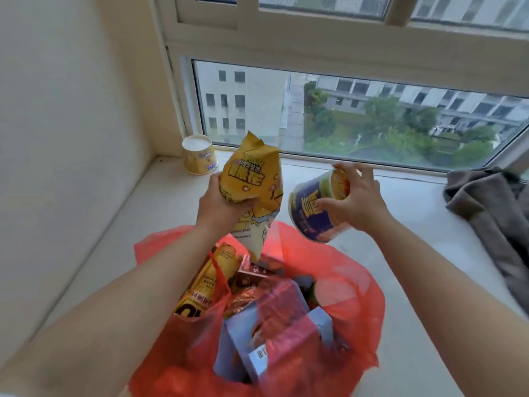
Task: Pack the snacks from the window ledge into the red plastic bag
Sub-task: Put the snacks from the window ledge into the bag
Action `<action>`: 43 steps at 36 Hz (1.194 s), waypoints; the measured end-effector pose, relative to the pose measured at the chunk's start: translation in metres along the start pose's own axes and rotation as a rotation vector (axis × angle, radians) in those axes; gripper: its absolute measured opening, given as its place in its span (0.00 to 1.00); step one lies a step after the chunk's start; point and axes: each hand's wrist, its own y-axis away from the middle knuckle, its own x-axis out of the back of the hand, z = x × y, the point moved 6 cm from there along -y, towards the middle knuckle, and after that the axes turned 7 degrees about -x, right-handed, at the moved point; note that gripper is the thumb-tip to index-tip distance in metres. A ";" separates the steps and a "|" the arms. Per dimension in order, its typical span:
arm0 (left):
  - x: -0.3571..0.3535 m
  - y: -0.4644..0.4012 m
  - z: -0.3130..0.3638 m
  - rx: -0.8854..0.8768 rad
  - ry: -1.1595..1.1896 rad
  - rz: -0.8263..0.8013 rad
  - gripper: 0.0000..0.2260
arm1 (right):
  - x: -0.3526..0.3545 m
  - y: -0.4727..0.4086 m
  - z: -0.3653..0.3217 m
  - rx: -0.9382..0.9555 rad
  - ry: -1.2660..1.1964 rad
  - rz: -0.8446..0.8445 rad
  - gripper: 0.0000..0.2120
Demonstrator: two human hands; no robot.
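Your left hand (220, 204) grips a yellow popcorn bag (252, 181) round its middle, fingers curled tight on it, and holds it upright above the red plastic bag (352, 282), its lower corner hanging just over the opening. Your right hand (355, 199) is clamped on a purple cup noodle (312, 207), tipped on its side, lid end toward your palm, up in the air beside the popcorn and above the bag's far edge. The red bag sits open on the window ledge (400, 325) right in front of you, already stuffed: yellow snack packets (206, 282) on the left, a brown box (254, 275) behind them, blue boxes (252, 339) in the middle. Back in the corner of the ledge, by the window, a small yellow cup (199, 154) stands upright, well apart from the bag. A grey cloth (492, 213) lies crumpled at the right end.
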 end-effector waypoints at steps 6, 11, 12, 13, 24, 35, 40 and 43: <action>-0.015 0.051 -0.020 0.071 -0.146 -0.113 0.33 | -0.011 0.040 -0.002 0.024 0.095 -0.037 0.38; -0.016 0.075 -0.027 -0.027 -0.495 -0.277 0.32 | -0.019 0.061 0.003 0.016 0.188 -0.051 0.38; -0.014 0.078 -0.030 -0.048 -0.565 -0.303 0.32 | -0.020 0.063 0.005 0.006 0.194 -0.058 0.39; -0.010 0.082 -0.032 -0.070 -0.641 -0.327 0.32 | -0.021 0.067 0.008 -0.008 0.192 -0.062 0.38; -0.009 0.102 -0.051 -0.151 -1.241 -0.689 0.36 | -0.031 0.083 0.016 -0.051 0.096 -0.072 0.38; -0.014 0.104 -0.070 -0.056 -1.351 -0.858 0.42 | -0.031 0.076 0.025 -0.052 0.044 -0.048 0.38; -0.035 0.111 -0.075 -0.025 -1.400 -0.847 0.44 | -0.030 0.068 0.027 -0.044 0.047 -0.051 0.38; -0.036 0.103 -0.073 0.147 -1.278 -1.057 0.50 | -0.026 0.063 0.027 -0.024 0.025 -0.050 0.38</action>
